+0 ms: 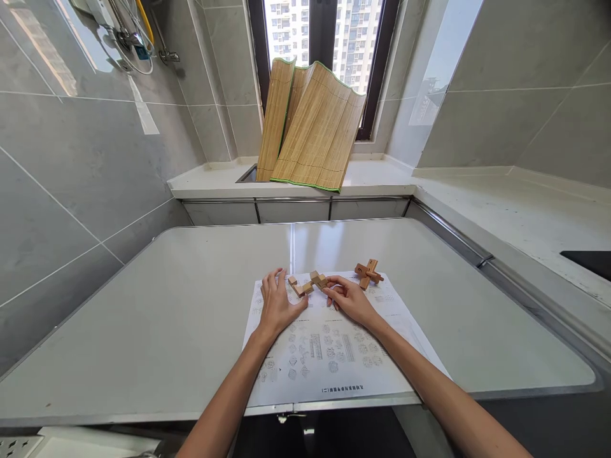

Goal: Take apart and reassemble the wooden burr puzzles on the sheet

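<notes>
My left hand [275, 304] rests on a printed sheet [305, 383] with its thumb and fingers spread. Light wooden puzzle pieces [299, 289], notched and blocky, lie just beside it, near the thumb tip. My right hand [351, 300] has its fingertips closed on the edge of another light wooden puzzle piece [317, 278]; the exact contact is partly hidden by the fingers. Beyond the right hand, a reddish-brown wooden puzzle [368, 273] of crossed bars lies at the sheet's far right corner.
Under the sheet is a pale folding-style table [157, 331] with a centre seam. A white ledge [377, 175] runs behind it, bearing a folded bamboo mat [319, 127] before the window. A counter [539, 210] with a dark object [589, 259] borders the right side.
</notes>
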